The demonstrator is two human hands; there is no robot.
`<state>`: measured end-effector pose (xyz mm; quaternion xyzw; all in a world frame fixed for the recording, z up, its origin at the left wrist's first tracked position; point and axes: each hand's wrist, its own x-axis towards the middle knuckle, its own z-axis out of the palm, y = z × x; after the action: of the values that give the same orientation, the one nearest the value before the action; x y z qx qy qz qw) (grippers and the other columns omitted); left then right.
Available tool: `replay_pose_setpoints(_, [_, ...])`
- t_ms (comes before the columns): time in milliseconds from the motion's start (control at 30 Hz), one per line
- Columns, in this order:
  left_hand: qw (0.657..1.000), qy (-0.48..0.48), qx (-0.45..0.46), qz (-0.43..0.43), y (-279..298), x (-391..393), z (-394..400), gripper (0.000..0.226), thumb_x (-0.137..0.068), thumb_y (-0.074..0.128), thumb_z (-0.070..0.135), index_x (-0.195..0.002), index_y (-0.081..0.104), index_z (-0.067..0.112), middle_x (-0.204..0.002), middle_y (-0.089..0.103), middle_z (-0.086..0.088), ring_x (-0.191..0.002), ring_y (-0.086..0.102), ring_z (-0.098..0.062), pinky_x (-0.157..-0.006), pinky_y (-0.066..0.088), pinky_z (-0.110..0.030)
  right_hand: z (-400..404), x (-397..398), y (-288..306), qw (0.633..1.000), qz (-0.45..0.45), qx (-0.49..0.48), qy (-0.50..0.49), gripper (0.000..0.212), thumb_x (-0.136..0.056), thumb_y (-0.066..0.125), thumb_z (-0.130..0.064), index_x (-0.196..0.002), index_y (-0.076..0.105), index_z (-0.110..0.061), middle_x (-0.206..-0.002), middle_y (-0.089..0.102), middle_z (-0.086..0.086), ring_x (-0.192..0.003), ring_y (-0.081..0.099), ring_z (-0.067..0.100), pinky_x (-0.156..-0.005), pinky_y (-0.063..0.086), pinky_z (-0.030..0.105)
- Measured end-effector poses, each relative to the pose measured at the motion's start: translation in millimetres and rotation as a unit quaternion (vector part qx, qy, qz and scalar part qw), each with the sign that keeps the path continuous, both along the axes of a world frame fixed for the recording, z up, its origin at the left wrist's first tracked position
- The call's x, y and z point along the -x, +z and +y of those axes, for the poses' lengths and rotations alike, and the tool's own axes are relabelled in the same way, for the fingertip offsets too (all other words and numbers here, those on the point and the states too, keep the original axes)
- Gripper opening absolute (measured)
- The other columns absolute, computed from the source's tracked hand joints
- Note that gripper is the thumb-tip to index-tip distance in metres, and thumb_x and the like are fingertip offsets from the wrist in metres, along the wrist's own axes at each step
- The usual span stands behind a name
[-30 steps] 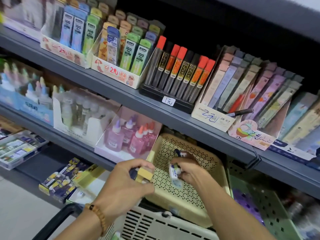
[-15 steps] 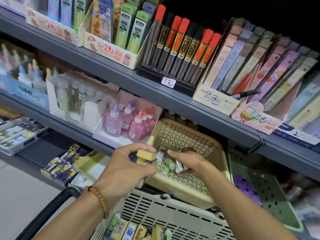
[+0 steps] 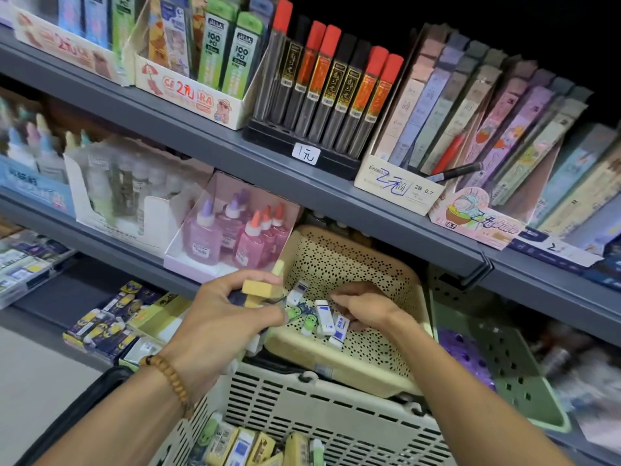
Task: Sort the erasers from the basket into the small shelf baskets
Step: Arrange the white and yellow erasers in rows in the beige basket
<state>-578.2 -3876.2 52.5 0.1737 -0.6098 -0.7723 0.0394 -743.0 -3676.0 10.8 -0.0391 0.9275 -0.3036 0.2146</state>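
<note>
My left hand (image 3: 221, 324) grips a bunch of erasers, with a yellow block eraser (image 3: 260, 287) on top between thumb and fingers. My right hand (image 3: 364, 309) reaches into the cream perforated shelf basket (image 3: 339, 260), its fingers curled down among white erasers with blue sleeves (image 3: 324, 316) and green ones (image 3: 295, 311) lying on the basket floor. I cannot tell whether it holds one. Below, the white slatted carry basket (image 3: 322, 405) holds several more erasers (image 3: 245, 447).
A green perforated basket (image 3: 510, 375) sits to the right of the cream one. Pink glue bottles (image 3: 245, 237) stand in a box to its left. Pencil-lead tubes (image 3: 329, 85) fill the upper shelf. Boxed erasers (image 3: 104, 327) lie on the lower left shelf.
The view has tilted down, showing more of the carry basket. More erasers now lie in the cream basket, and my right hand has shifted right and lower inside it.
</note>
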Motion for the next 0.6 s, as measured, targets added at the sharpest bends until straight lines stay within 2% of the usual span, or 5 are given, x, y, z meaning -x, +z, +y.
replay_pose_setpoints(133, [1.0, -0.002, 0.013, -0.004, 0, 1, 1, 0.034, -0.064, 0.079, 0.0, -0.084, 0.075, 0.027, -0.07, 0.07, -0.004, -0.05, 0.052, -0.016, -0.047, 0.048, -0.027, -6, -7, 1, 0.972, 0.001, -0.129, 0.198, 0.089, -0.073, 0.078, -0.052, -0.148, 0.034, -0.036, -0.149, 0.043, -0.008, -0.136, 0.042, 0.019, -0.114, 0.033, 0.039])
replay_pose_setpoints(200, [1.0, -0.003, 0.013, -0.003, 0, 1, 1, 0.034, -0.064, 0.08, 0.0, -0.085, 0.075, 0.027, -0.071, 0.07, -0.005, -0.052, 0.051, -0.018, -0.048, 0.047, -0.029, -8, -8, -2, 0.961, 0.027, -0.16, 0.225, 0.086, -0.072, 0.083, -0.043, -0.145, 0.039, -0.03, -0.143, 0.049, -0.006, -0.128, 0.048, 0.019, -0.11, 0.038, 0.038])
replay_pose_setpoints(300, [1.0, -0.003, 0.012, -0.005, 0, 1, 0, 0.035, -0.063, 0.08, 0.002, -0.084, 0.075, 0.03, -0.074, 0.071, -0.007, -0.053, 0.053, -0.017, -0.053, 0.047, -0.032, -3, 1, 3, 0.967, -0.015, -0.164, 0.193, 0.086, -0.068, 0.082, -0.052, -0.142, 0.046, -0.026, -0.139, 0.052, -0.005, -0.124, 0.05, 0.02, -0.109, 0.038, 0.041])
replay_pose_setpoints(433, [1.0, -0.002, 0.012, -0.002, 0, 0, -3, 0.037, -0.062, 0.081, 0.002, -0.085, 0.074, 0.03, -0.083, 0.074, -0.011, -0.056, 0.057, -0.016, -0.051, 0.05, -0.028, -13, 23, 7, 0.988, 0.057, -0.076, 0.12, 0.045, -0.066, 0.086, -0.043, -0.099, 0.064, -0.021, -0.103, 0.069, -0.002, -0.099, 0.064, 0.021, -0.094, 0.051, 0.047])
replay_pose_setpoints(600, [1.0, -0.004, 0.001, -0.005, -1, 1, -7, 0.039, -0.059, 0.081, 0.007, -0.089, 0.073, 0.031, -0.086, 0.073, -0.016, -0.061, 0.055, -0.023, -0.063, 0.044, -0.039, -33, 32, -4, 0.981, 0.046, -0.122, 0.144, 0.085, -0.072, 0.077, -0.058, -0.144, 0.04, -0.033, -0.144, 0.05, -0.001, -0.13, 0.049, 0.021, -0.108, 0.039, 0.038])
